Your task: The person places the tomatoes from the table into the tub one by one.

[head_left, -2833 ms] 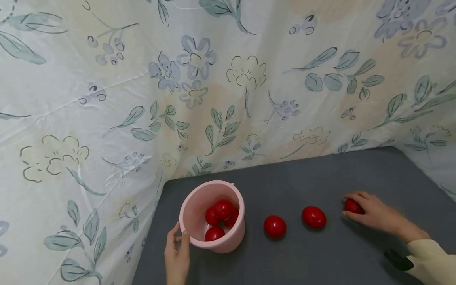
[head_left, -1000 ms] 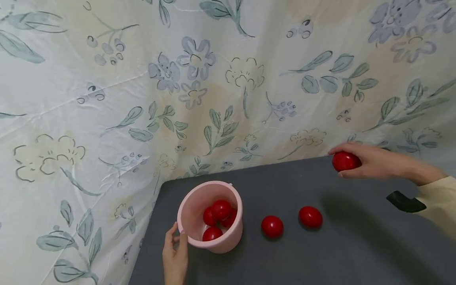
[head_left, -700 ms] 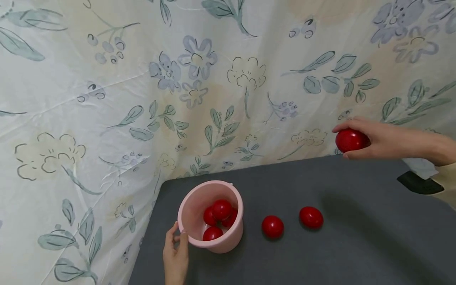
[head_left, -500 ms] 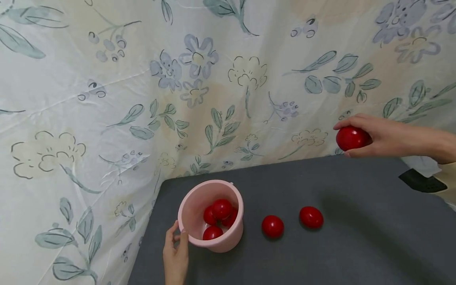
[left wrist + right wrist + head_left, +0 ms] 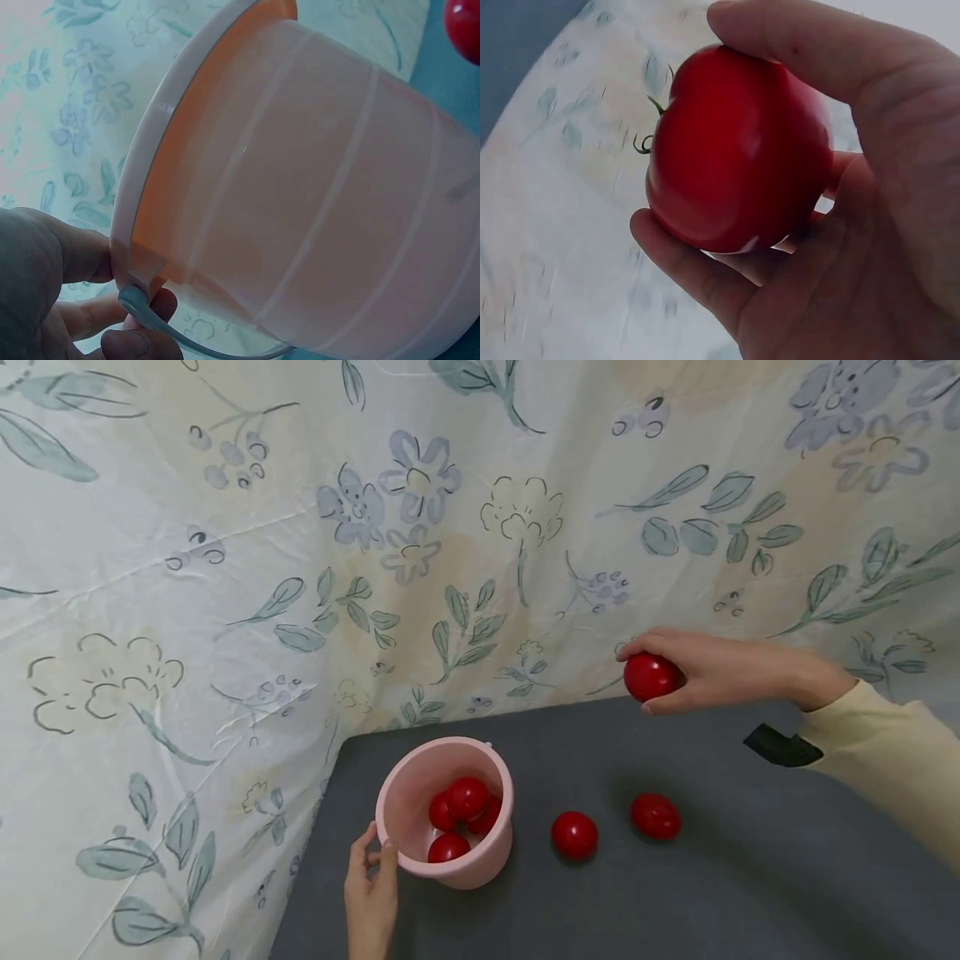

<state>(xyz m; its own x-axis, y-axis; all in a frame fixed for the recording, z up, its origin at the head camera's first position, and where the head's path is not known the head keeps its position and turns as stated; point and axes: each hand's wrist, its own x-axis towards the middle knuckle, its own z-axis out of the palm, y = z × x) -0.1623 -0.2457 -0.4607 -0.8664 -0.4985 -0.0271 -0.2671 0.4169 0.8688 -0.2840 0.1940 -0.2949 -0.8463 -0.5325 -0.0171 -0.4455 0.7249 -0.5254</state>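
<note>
Red tomato (image 5: pixel 739 154), right hand (image 5: pixel 712 670) gripping, stem end (image 5: pixel 662 127) opposite palm (image 5: pixel 892 195); left hand (image 5: pixel 371 889) pinching bucket (image 5: pixel 487 863).

Left hand (image 5: pixel 371 889): forearm cut off at seven o'clock. Cream sleeve (image 5: pixel 888 768) runs out of sight past three. Pink bucket (image 5: pixel 491 860): floor mostly hidden; from here, can't tell what lies beneath visible tomatoes (image 5: pixel 468 798). Held tomato (image 5: pixel 649 677): three-o'clock side lost inside right hand (image 5: pixel 708 672). Right-wrist view: floral cloth (image 5: pixel 570 232) blurred.

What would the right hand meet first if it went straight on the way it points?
Probably the flowered cloth: the right hand, holding a tomato, points across toward it. Its line seems to pass above the bucket, though depth is unclear.
</note>
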